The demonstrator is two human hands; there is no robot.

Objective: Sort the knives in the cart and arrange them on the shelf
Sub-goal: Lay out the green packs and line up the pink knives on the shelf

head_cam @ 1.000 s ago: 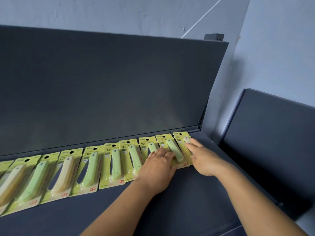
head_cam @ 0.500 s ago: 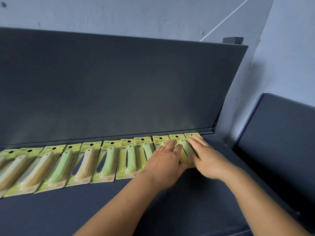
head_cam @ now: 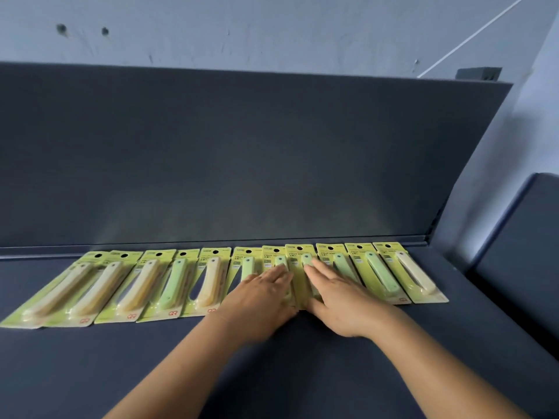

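Shifted leftward along the row since a second ago: both hands off the last packs at the right end and onto packs nearer the middle. Left hand (head_cam: 262, 300) flat, fingers (head_cam: 279, 272) straight, pressing on a green fruit knife pack (head_cam: 273, 261); right hand (head_cam: 335, 297) likewise flat, fingers straight and spread over the next green pack (head_cam: 298, 260), nothing gripped. Thumbs nearly meeting at the packs' near edges. Knives laid side by side on the dark shelf (head_cam: 272, 373), tops toward the back panel (head_cam: 242, 161): cream-handled ones (head_cam: 145, 285) mostly to the left, a cream-handled end pack (head_cam: 416, 275) at the far right, green between. No cart in view. Step in hand, by the look: squaring and spacing the placed row. Next probably calls for sliding the pressed packs sideways to close the overlap, keeping near edges level, then tending the fanned-out left end.
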